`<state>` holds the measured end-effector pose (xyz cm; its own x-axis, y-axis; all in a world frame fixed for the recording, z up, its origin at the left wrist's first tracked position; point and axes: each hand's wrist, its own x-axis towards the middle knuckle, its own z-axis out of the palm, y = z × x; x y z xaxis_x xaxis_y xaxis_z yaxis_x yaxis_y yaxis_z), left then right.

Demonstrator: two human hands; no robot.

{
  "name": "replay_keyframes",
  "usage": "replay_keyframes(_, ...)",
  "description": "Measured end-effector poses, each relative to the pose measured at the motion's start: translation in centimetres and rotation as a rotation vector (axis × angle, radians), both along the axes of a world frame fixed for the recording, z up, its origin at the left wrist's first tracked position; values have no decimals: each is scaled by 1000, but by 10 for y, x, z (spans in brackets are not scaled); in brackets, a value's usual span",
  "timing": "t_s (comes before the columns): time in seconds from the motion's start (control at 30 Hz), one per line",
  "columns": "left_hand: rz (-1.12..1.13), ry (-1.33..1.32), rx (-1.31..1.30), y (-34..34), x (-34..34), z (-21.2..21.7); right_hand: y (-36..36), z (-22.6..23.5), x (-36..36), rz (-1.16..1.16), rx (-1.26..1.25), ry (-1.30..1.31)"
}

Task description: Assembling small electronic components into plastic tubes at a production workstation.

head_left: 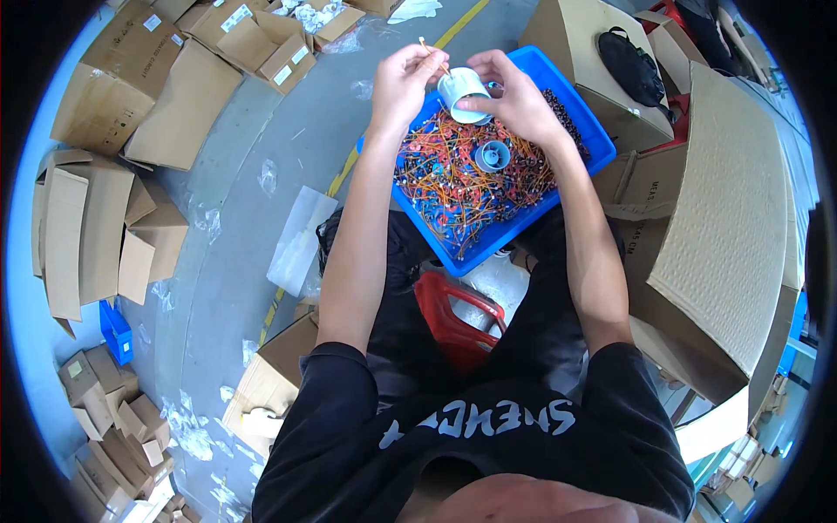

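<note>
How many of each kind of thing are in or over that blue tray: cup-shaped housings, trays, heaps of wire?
White cup-shaped housings: 2, one held by both hands, one lying on the wires
Blue tray: 1
Heap of orange and red wire pieces: 1
Total: 4

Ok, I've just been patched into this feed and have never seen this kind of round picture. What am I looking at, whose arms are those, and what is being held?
This is a single wide fisheye view from a camera worn on a person's head, looking down, so straight edges bend near the rim. The two bare forearms rising from the lower edge are that person's own. The left hand pinches a thin wire piece. The right hand holds a small white cup-shaped part, tipped on its side. Both are above a blue tray full of orange, red and blue wired pieces, with a similar bluish part lying on top. A red stool shows between the legs. Cardboard boxes stand around on the grey floor.
</note>
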<state>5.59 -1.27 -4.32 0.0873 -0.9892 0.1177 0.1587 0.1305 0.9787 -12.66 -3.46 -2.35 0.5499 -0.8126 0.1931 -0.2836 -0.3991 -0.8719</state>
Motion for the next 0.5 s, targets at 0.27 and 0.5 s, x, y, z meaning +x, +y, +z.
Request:
replay_keyframes(0.27,-160,-499,-201,9,-36,-10,-43,-40,-46,-334,-100,268)
replay_keyframes(0.5,-705,-871,240,13,-31,-31,-52,-74,-107,-325,4,692)
